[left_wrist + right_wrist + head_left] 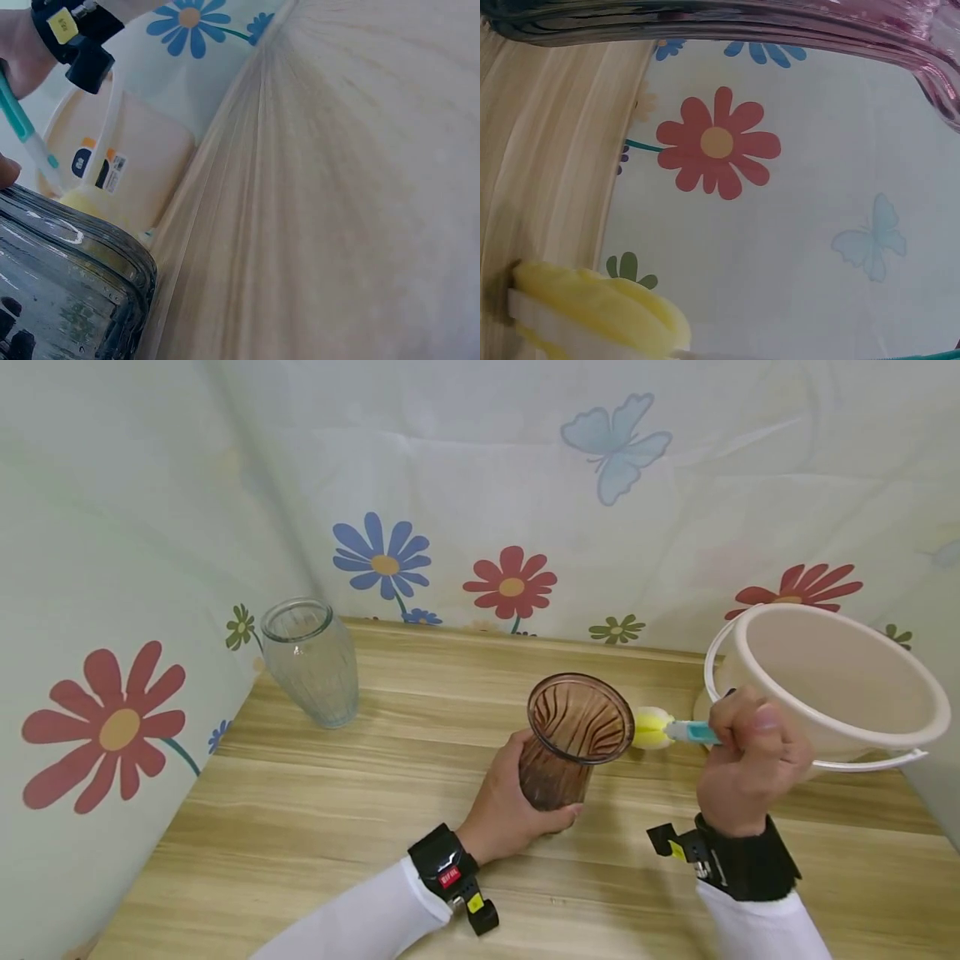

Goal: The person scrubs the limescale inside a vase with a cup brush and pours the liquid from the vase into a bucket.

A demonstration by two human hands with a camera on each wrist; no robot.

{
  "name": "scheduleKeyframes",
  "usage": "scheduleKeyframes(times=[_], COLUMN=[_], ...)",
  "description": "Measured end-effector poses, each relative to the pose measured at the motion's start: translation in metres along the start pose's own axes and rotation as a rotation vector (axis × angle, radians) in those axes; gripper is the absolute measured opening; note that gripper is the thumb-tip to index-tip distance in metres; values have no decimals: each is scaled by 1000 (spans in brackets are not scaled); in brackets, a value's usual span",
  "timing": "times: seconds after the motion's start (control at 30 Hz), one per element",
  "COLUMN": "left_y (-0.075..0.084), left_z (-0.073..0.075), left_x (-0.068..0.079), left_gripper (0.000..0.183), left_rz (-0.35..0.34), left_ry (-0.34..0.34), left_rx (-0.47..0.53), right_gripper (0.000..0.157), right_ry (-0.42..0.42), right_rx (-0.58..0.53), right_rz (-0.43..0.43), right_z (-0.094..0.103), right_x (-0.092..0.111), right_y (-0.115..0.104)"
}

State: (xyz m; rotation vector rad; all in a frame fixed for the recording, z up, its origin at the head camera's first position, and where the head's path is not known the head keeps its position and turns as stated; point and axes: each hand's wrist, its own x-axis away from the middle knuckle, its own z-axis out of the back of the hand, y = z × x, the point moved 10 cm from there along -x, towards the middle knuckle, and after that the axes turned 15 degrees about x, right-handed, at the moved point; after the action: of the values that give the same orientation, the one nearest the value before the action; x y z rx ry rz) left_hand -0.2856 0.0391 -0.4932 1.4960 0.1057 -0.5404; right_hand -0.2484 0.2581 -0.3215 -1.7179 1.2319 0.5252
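Note:
My left hand (510,802) grips a brown ribbed glass vase (555,777) round its lower body, its flared mouth tilted toward me. In the left wrist view the glass vase (67,277) fills the lower left corner. To the right, my right hand (753,760) holds a sponge bottle brush by its teal handle (697,732). The brush's yellow and white sponge head (651,727) points left and sits just beside the vase's rim. In the right wrist view the sponge head (600,307) is at lower left, with the vase's glass (727,22) across the top.
A clear glass vase (315,668) stands upright at the back left of the wooden table (337,810). A cream bucket (840,672) with a white handle stands at the right, behind my right hand. A flowered cloth (465,468) hangs behind and at the sides.

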Motion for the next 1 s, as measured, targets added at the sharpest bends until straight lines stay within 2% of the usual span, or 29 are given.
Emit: scheduleKeyframes(times=[0.17,0.4,0.53,0.63,0.7,0.73,0.9,1.0], left_y=[0,0,-1,-2,-2,-2,-2,-1], left_z=[0,-1,0,0,0,0,0,1], left_x=[0,0,1,1,1,1,0,0], left_gripper=[93,93,93,93,93,93,92,92], left_rz=[2,8,16,18,17,16,7,-4], left_ry=[0,3,6,9,8,8,9,11], left_rx=[-2,-22,-30,-29,-25,-24,-26,-39], right_gripper=[49,41,41,41,41,40,35,29], right_ry=[18,-19,-94,-190,-260,-298,-470,-552], right_rx=[-13,-62,-160,-151,-71,3,574,844], right_rz=[-5,-101,-109,-106,-113,-119,-87,-71], right_z=[13,28,26,23,25,27,46,58], right_x=[4,14,18,25,30,33,42,46], right_y=[4,1,-14,-25,-31,-32,-38,-38])
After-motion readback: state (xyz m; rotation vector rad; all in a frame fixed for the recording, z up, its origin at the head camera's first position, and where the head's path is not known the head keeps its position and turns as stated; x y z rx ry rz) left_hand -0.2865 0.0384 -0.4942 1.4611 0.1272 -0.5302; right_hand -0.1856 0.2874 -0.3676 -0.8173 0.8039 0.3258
